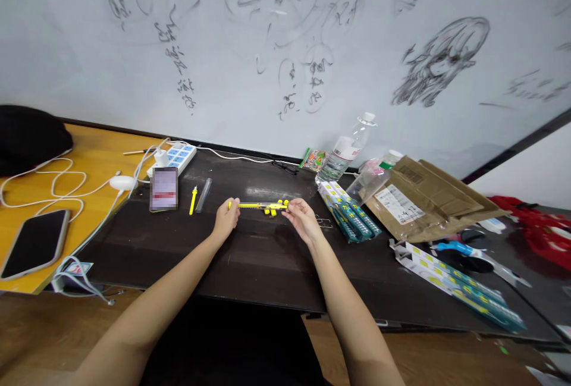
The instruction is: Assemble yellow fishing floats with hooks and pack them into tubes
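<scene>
Yellow stick (pixel 250 205) is pinched by left fingers (pixel 232 209) and right fingers (pixel 292 209); a bottle (pixel 348 147) holds liquid (pixel 331 168).

Office-type workspace was indicated by the scribbled-on whiteboard (pixel 250 71) set behind a dark desk (pixel 267 264), where a power strip (pixel 182 156) and cardboard parcel (pixel 437 198) were placed.

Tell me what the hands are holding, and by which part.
A slim yellow stick: the left hand grips one end, the right hand the other.
</scene>
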A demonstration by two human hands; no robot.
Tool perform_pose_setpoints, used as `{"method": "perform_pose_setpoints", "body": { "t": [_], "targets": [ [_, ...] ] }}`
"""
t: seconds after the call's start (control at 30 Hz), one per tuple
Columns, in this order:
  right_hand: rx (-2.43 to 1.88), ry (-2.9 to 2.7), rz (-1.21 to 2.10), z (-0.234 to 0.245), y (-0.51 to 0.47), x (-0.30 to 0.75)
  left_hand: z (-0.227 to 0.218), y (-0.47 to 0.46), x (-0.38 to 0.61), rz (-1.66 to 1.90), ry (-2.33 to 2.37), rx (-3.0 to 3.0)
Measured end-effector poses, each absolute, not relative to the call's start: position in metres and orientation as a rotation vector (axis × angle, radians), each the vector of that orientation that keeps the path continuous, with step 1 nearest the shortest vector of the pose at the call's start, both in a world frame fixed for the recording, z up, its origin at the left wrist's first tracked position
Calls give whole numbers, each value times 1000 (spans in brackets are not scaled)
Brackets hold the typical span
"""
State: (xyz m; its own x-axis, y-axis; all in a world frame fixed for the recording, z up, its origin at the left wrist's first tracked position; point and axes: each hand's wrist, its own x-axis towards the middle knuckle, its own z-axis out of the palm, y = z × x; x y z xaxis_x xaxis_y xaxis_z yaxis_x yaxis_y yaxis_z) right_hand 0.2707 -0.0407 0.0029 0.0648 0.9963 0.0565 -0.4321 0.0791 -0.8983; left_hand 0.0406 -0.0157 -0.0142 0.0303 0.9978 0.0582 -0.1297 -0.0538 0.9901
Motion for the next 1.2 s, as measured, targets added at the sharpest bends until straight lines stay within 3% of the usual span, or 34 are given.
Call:
{"method": "perform_pose_setpoints", "body": {
  "t": [1.2],
  "targets": [
    [-938,-1033,1362,7,-45,267,-12,-17,42,1266,1030,1126]
  ]
}}
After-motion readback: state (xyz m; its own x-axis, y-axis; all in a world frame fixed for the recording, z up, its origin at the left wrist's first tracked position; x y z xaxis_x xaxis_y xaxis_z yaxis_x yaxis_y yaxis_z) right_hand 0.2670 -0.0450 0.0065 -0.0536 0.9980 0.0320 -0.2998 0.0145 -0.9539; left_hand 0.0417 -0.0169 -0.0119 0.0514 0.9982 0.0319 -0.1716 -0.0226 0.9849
